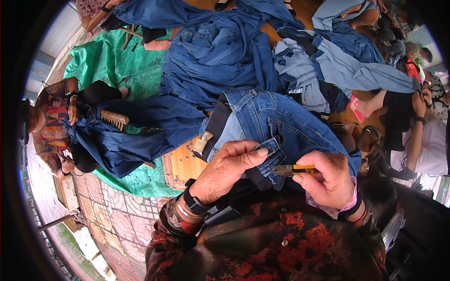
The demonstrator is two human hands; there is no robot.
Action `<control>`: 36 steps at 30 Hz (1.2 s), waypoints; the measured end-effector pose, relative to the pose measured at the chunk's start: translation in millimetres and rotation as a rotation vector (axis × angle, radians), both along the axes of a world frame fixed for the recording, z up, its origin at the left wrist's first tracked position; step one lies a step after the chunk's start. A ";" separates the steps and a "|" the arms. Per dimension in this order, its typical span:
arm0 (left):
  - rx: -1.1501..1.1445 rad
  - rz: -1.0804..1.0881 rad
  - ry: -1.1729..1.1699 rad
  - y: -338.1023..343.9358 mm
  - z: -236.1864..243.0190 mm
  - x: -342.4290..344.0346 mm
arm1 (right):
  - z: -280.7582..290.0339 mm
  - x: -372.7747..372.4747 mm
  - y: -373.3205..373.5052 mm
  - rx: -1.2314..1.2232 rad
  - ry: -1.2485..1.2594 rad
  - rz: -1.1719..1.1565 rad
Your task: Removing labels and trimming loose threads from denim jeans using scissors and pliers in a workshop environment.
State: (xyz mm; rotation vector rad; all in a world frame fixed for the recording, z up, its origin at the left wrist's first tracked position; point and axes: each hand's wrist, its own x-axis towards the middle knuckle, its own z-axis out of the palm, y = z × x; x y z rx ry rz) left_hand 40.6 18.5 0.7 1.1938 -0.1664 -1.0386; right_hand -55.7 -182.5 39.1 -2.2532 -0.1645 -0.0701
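A pair of blue jeans (300, 117) lies across my lap, its waistband toward me. My left hand (229, 166) is closed on the edge of the waistband, thumb on top. Yellow-handled thread snips (293, 169) sit in my right hand (330, 180), gripped between thumb and fingers. Their metal blades touch the denim just right of my left thumb; whether a thread is between them is too small to tell. A pale label (203, 143) shows on the dark inner band of the jeans.
A big heap of blue jeans (215, 61) lies ahead, with light-blue jeans (323, 65) to its right. At left a person (56, 112) handles jeans beside a wooden brush (114, 120). Another person (422, 145) sits at right. A green tarp (112, 56) covers ground over patterned paving (117, 210).
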 end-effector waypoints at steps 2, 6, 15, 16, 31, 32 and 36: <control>0.000 -0.006 -0.009 -0.1 0.6 0.2 | 0.5 0.3 0.9 -0.003 0.001 0.002; -0.002 -0.024 -0.027 0.1 0.6 0.1 | 2.8 1.7 2.8 -0.043 -0.002 0.020; 0.026 -0.040 -0.045 1.2 2.0 2.1 | 5.3 3.8 5.9 -0.093 -0.032 0.033; 0.042 -0.047 -0.051 1.5 1.6 2.7 | 5.5 4.3 6.3 -0.115 -0.042 0.036; -0.085 0.023 0.060 1.9 -5.2 0.4 | -10.9 -6.6 -6.0 0.254 -0.028 -0.136; -0.085 0.020 0.060 2.3 -6.1 0.8 | -9.3 -7.4 -8.3 0.270 -0.013 -0.152; -0.097 0.001 0.110 2.8 -12.5 2.8 | -10.3 -8.9 -9.6 0.254 -0.006 -0.177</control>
